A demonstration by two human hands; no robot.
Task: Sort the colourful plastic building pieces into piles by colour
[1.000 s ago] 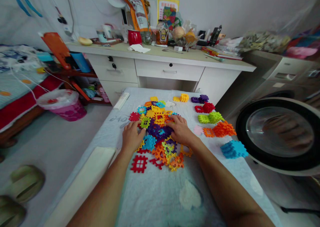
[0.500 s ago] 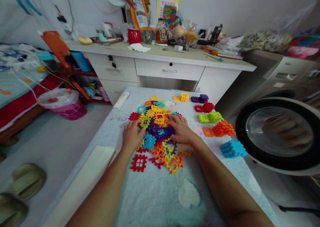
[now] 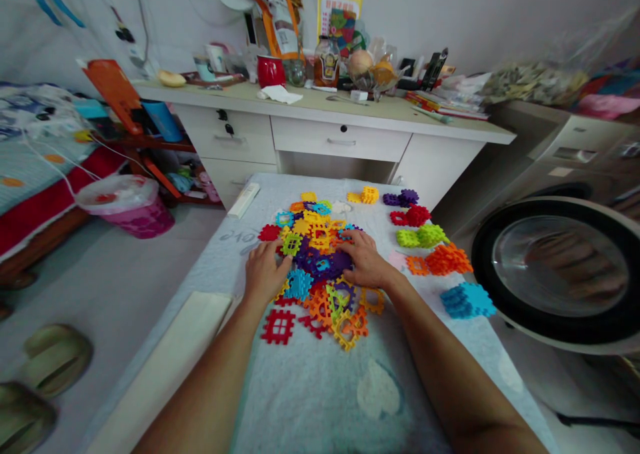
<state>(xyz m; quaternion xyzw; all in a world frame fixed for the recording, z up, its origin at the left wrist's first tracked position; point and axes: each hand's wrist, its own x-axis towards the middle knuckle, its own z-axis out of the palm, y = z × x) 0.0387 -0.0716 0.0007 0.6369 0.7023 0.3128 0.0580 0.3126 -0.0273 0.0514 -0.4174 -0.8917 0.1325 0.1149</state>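
Note:
A heap of flat, toothed plastic tiles (image 3: 320,254) in many colours lies in the middle of a table with a pale cloth (image 3: 320,387). My left hand (image 3: 263,272) rests flat on the heap's left edge, fingers stretched out. My right hand (image 3: 367,259) lies on the heap's right side, fingers spread over purple and orange tiles. Neither hand grips a tile. A red grid tile (image 3: 278,326) lies apart at the near left. Sorted stacks stand to the right: yellow (image 3: 369,195), purple (image 3: 403,197), red (image 3: 413,215), green (image 3: 423,235), orange (image 3: 443,259), blue (image 3: 467,300).
A white desk (image 3: 340,117) crowded with jars and cups stands behind the table. A washing machine door (image 3: 560,274) is close on the right. A pink bin (image 3: 127,204) and a bed (image 3: 35,167) are left. Slippers (image 3: 50,357) lie on the floor.
Both hands stay on the heap. The right hand has shifted slightly toward the heap's right side; some tiles at the near edge have moved a little.

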